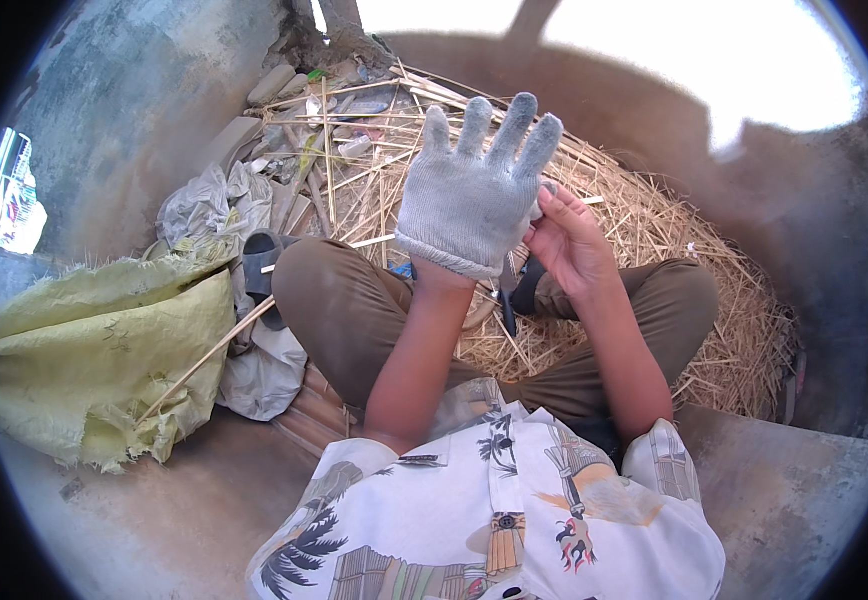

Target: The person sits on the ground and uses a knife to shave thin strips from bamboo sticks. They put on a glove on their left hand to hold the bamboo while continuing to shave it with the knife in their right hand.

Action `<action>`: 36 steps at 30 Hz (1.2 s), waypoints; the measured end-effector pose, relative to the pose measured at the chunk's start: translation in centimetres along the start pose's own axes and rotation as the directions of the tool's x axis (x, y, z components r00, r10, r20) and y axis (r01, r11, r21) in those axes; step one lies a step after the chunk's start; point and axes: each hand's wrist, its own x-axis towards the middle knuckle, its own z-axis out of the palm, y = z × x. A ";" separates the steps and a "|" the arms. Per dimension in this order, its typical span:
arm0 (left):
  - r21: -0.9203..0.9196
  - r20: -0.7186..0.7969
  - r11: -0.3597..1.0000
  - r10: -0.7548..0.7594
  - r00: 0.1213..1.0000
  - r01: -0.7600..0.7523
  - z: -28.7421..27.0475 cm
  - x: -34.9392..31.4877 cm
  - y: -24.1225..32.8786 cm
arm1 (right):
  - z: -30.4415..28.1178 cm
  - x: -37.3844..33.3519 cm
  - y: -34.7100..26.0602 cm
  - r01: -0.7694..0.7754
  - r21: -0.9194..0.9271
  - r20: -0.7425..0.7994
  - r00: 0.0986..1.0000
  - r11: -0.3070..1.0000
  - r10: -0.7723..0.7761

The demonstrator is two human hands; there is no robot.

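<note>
left hand (484, 185) spread in grey knit glove (459, 215), bare right hand (576, 243) pinching thumb-side; i fear hard tug rips it

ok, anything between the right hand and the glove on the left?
Nothing visible. The right hand is at the thumb side of the grey glove, its fingers meeting the fabric there. The straw heap lies behind and below, not between them.
</note>
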 end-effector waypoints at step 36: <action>0.020 -0.125 1.000 -0.016 0.992 0.019 -2.7 -1.1 -1.6 | 2.4 -0.5 0.5 0.497 -0.868 0.369 0.672 0.021 -0.643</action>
